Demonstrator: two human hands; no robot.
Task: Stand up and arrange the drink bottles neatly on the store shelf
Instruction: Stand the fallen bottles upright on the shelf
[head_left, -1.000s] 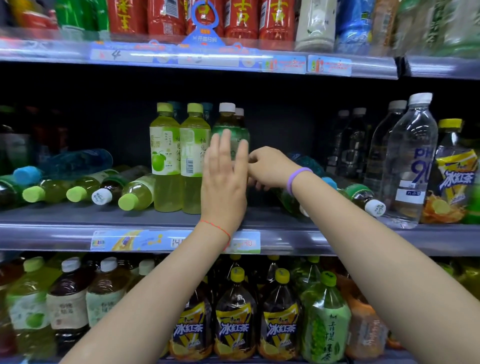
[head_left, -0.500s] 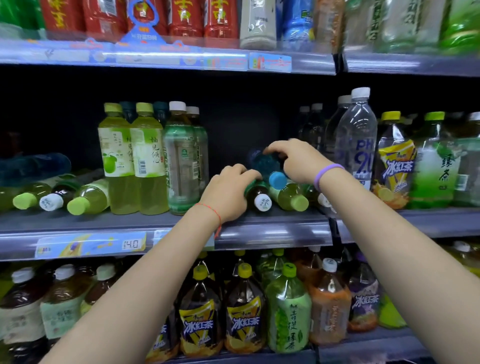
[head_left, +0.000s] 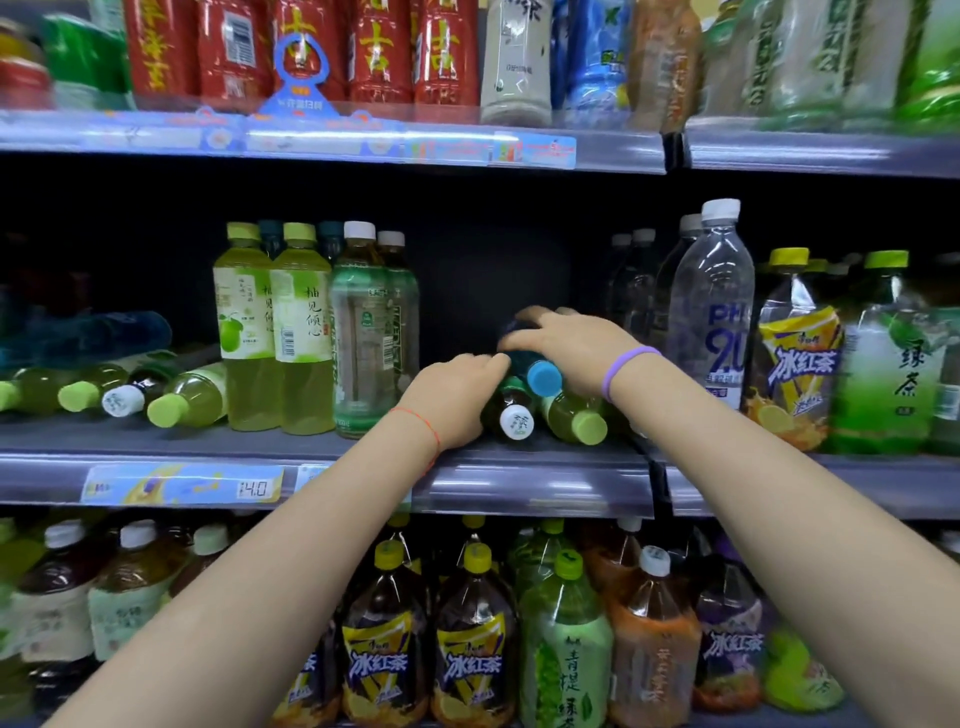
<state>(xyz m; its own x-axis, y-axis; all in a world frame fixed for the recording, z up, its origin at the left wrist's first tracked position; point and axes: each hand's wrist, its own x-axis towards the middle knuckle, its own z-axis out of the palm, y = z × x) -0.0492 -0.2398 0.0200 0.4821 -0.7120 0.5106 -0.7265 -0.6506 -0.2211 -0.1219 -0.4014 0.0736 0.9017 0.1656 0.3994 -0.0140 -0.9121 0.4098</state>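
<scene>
Change: a second ago the left hand (head_left: 457, 397) was lying flat against the upright bottles (head_left: 301, 332); now both hands are reaching into the gap in the middle shelf (head_left: 540, 486), down onto the heap of fallen bottles.
Meaning for the task: the upright row on the left is looking finished, and the work is moving on to the lying bottles; I judge that one is about to be lifted and stood up.
Right hand (head_left: 574, 348): fingers are curling over the top of the dark blue-capped bottle (head_left: 543, 376), which is lying on top of the heap with its cap facing out.
Left hand: fingers are bent and reaching in beside the white-capped bottle (head_left: 514, 415); fingertips are touching the blue-capped bottle's side, but I cannot tell whether they are gripping anything.
Lime-capped bottle (head_left: 576, 421): lying just right of the white-capped one, under the right wrist, untouched.
Still to do: more fallen bottles (head_left: 171, 400) are lying at the far left of the same shelf.
Neighbours: the tall clear water bottle (head_left: 719, 312) is standing just right of the right hand.
</scene>
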